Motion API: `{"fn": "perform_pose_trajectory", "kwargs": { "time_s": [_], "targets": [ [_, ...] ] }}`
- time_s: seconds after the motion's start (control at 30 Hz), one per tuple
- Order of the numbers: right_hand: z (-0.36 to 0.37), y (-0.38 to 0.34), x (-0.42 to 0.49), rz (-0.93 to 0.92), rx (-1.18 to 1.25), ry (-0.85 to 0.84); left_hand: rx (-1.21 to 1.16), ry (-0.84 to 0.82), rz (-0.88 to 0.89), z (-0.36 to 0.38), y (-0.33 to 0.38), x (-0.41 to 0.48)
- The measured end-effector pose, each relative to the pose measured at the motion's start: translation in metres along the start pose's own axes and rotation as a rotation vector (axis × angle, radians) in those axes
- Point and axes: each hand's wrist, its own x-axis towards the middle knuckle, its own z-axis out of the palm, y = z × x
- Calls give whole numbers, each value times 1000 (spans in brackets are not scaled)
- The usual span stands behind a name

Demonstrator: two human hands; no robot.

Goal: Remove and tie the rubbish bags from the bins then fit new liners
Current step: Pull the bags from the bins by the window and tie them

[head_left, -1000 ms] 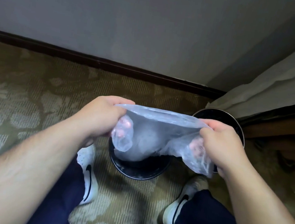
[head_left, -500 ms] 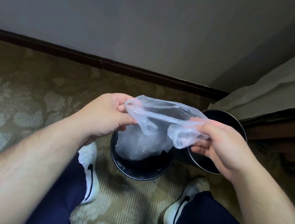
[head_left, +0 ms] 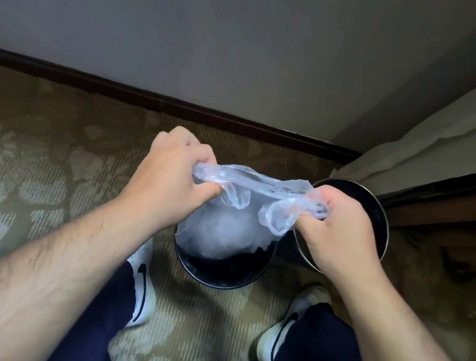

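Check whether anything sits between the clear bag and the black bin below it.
Nothing visible does. The clear bag hangs from the left hand and right hand, over the open mouth of the near bin. The second bin stands beside it, to the right.

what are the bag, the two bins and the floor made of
Bag: thin translucent plastic film, glossy; it crinkles into soft folds. Near bin and far bin: probably metal, dark inside, with a shiny rim that catches light; coated plastic is possible. Floor: woven carpet, matt, olive with a pale floral pattern.
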Motion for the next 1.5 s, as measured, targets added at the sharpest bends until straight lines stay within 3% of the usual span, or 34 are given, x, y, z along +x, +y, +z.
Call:
{"fn": "perform_pose_trajectory", "kwargs": {
  "time_s": [0.1,0.27,0.4,0.53,0.67,0.77,0.93,1.13,1.23,1.3,1.33,1.4,1.5],
  "targets": [
    [-7,-4,-11,-61,-86,59,15,-21,52,-10,7,-10],
    [-21,-26,-51,25,39,78,-121,-34,-84,-29,19,-48],
    [-35,-52,-89,158,251,31,-630,-188,-281,-55,42,-89],
    [-60,-86,-133,262,663,-105,-946,-288,-323,-94,77,-133],
    [-95,-120,-169,108,557,-23,-1058,-313,-276,-133,113,-169],
    [-125,-146,-207,-29,459,-16,-1011,-310,-170,-162,140,-200],
    [-160,-181,-265,-373,321,-131,-731,-307,84,-208,171,-235],
    [-157,-209,-299,-524,302,68,-547,-192,231,-249,201,-277],
    [-156,-218,-301,-522,351,181,-716,-109,270,-265,204,-299],
    [-156,-226,-300,-491,451,232,-850,32,296,-268,191,-307],
    [-157,-231,-301,-484,525,230,-793,116,319,-267,179,-307],
    [-157,-240,-305,-469,655,198,-408,197,323,-259,158,-310],
    [-155,-254,-316,-481,816,143,-183,110,433,-242,151,-312]
  ]
}}
